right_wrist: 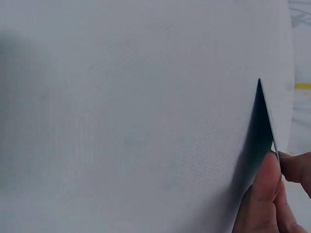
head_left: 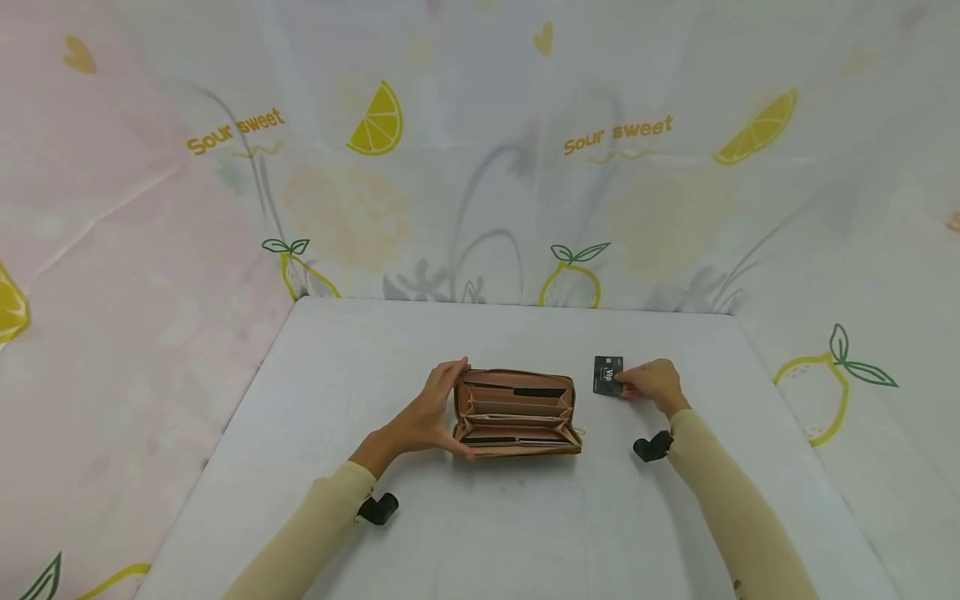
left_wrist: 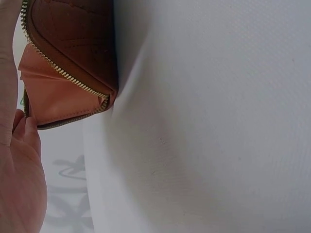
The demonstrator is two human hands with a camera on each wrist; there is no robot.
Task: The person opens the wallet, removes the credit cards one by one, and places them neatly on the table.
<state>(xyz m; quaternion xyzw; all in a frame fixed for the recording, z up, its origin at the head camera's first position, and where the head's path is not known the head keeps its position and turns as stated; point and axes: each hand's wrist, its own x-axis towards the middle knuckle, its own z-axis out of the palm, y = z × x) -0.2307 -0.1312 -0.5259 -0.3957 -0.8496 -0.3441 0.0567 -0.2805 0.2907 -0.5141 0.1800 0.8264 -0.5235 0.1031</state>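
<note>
A brown zip-around wallet [head_left: 517,410] lies opened out on the white table, its pink-tan compartments facing up and dark cards showing in the slots. My left hand [head_left: 431,412] grips its left end, thumb at the near edge and fingers at the far edge. In the left wrist view the wallet [left_wrist: 73,90] shows a gold zipper and a folded side gusset beside the left hand [left_wrist: 22,179]. To the right of the wallet, my right hand [head_left: 654,383] pinches a black VIP card [head_left: 607,375] by its edge. The right wrist view shows that card [right_wrist: 265,121] edge-on, between thumb and fingers.
A white cloth covers the table [head_left: 517,533]. Behind it and at both sides hang curtains [head_left: 480,167] printed with lemons and lettering. A black wrist-worn device [head_left: 652,446] sits under the right wrist, and another [head_left: 378,508] under the left.
</note>
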